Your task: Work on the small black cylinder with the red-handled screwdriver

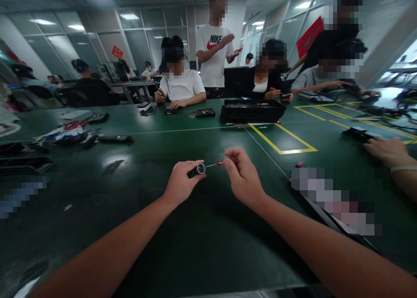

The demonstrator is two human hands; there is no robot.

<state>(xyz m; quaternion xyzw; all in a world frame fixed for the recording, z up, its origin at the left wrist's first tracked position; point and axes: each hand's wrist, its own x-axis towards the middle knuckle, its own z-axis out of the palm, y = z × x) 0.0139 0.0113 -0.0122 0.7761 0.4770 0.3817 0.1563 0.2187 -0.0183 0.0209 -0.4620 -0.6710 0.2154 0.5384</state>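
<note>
Just left of the middle of the head view, my left hand [183,179] grips a small black cylinder [201,168] with a pale ring around its open end, which faces me. My right hand [243,174] is closed around a thin screwdriver [220,163] with a red part near the fingers. Its metal shaft points left, and the tip is at or beside the cylinder's rim; whether it touches cannot be told. Both hands are above the green table [195,254].
A long black tray [253,111] lies at the far side, near seated people. Tools and cables [73,130] are heaped at the left. A black pen-like tool [115,139] lies beside them. At the right, another person's hand [387,151] rests near a black object.
</note>
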